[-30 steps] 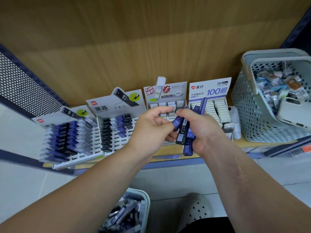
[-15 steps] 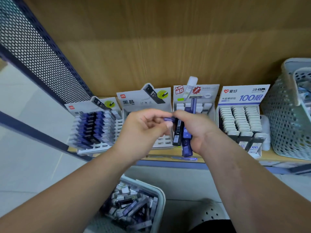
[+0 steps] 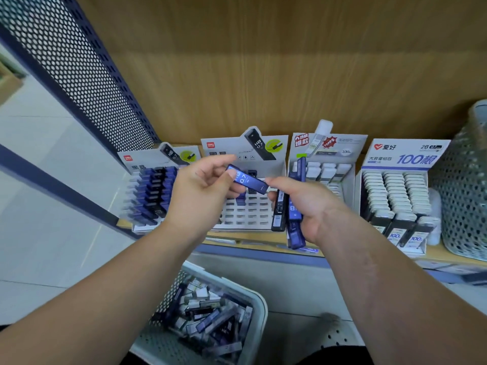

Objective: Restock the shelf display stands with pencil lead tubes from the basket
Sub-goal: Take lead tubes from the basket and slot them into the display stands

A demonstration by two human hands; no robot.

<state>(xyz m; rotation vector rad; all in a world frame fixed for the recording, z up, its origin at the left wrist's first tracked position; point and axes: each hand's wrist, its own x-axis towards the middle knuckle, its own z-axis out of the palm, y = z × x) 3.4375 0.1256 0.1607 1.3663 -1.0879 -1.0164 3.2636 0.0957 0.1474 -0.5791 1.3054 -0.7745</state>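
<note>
Though slim, legible blue tube (HB)

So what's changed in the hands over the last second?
The left hand has drawn one blue HB tube leftward out of the bunch in the right hand and now pinches it alone, tilted, its far end close to that hand. The right hand still grips the remaining tubes upright. Display stands and floor basket sit as before; only the camera swung left.

Bright, even light, soft shadows — wide-angle bending at the edges, slight blur toward the lower corners.
</note>
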